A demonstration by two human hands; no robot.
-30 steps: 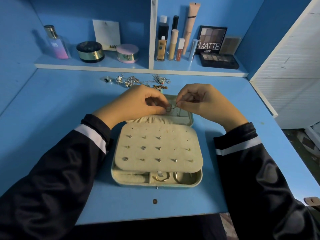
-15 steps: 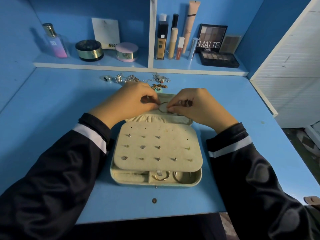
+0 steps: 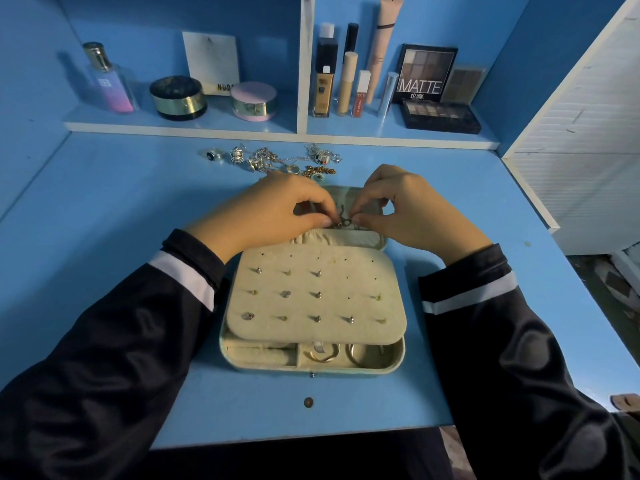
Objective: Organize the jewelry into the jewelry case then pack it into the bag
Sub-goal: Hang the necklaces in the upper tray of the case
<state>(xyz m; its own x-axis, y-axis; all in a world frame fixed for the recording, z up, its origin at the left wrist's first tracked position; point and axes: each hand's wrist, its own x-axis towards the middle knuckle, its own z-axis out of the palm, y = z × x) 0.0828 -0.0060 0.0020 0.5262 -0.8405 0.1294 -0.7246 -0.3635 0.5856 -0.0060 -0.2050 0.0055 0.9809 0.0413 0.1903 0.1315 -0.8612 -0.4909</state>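
Note:
An open pale green jewelry case (image 3: 398,358) lies on the blue desk. Its cream earring panel (image 3: 313,292) carries several small studs, and rings lie in the front compartments. My left hand (image 3: 270,213) and my right hand (image 3: 408,213) meet over the case's back half, above the gathered pocket. Both pinch a small dark chain piece (image 3: 343,220) between thumb and fingertips. A loose pile of silver and gold jewelry (image 3: 277,161) lies on the desk behind my hands. No bag is in view.
A raised shelf at the back holds a perfume bottle (image 3: 107,81), two round jars (image 3: 178,97), several makeup tubes (image 3: 349,81) and eyeshadow palettes (image 3: 440,116). A white slatted panel (image 3: 581,133) borders the desk on the right. A small round stud (image 3: 308,402) sits on the desk's front.
Both hands have moved closer together and a little toward me over the case's back half, still pinching the small chain piece. The case has stayed put.

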